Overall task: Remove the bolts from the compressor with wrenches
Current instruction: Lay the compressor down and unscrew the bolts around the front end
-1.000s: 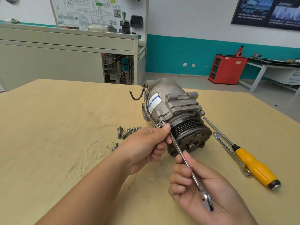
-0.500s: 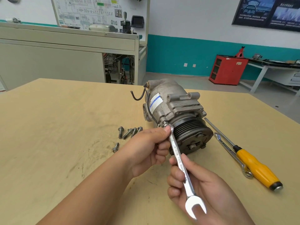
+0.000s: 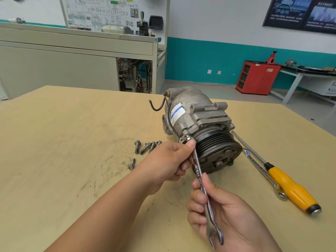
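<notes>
Firstly, fingers: the left hand (image 3: 163, 160) pinches the ring end of the wrench (image 3: 199, 174) between thumb and curled fingers (image 3: 190, 143), right where it sits on the bolt (image 3: 188, 137). The right hand (image 3: 225, 219) has its fingers (image 3: 197, 197) curled round the lower shaft, with the open-jawed end sticking out past the palm.

- Wrench: slim polished steel, stiff, likely slick in a sweaty grip. Best held far down the shaft for leverage, with the ring end steadied on the bolt head.
- Bolt: small flanged steel part, partly backed out of a lug beside the pulley (image 3: 218, 148). Probably loose enough to finish by fingertip, and easy to drop.
- Compressor (image 3: 192, 108): cast metal body lying on its side mid-tabletop, pulley towards the person. Judged heavy and rigid. It rests unclamped, so a hard pull could roll it.
- Loose bolts (image 3: 145, 147): a cluster of four and one apart, lying left of the compressor.
- Second wrench (image 3: 258, 166) and a yellow-handled screwdriver (image 3: 291, 188): side by side on the tabletop (image 3: 54, 142), right of the pulley.

Writing: both wrench shafts carry stamped lettering, not legible. The label (image 3: 177, 112) on the compressor is white with a blue stripe, print too small to read.
</notes>
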